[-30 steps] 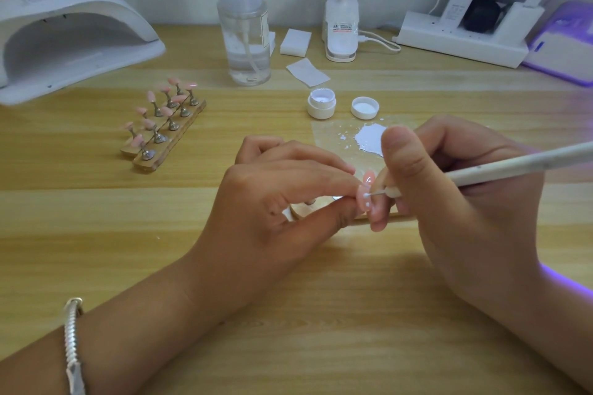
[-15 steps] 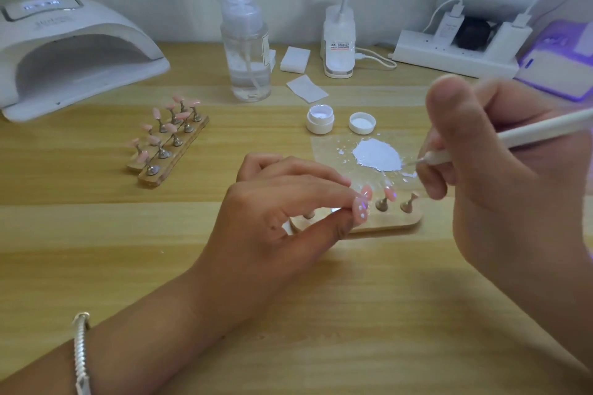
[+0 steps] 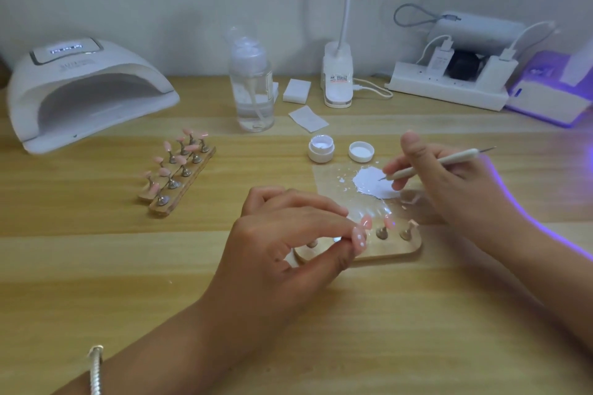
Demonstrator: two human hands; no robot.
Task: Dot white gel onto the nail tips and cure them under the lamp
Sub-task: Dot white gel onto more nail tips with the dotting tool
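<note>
Nearest, the left hand (image 3: 288, 244) has its grip pinched on one pink nail tip (image 3: 358, 239), held just above the near wooden stand (image 3: 398, 250). That tip already has a few white dots on it. A bit farther right, the right hand (image 3: 449, 183) has its grip closed round the dotting tool (image 3: 459, 156), with the point touching the white gel puddle (image 3: 369, 183) on the clear sheet (image 3: 327, 179). So I'd say this is the reload step. Next move is probably carrying a small bead back to the tip without smearing the wet dots. The curing lamp (image 3: 90, 90) sits far left on the desk (image 3: 417, 314), so curing isn't up yet imo.
</note>
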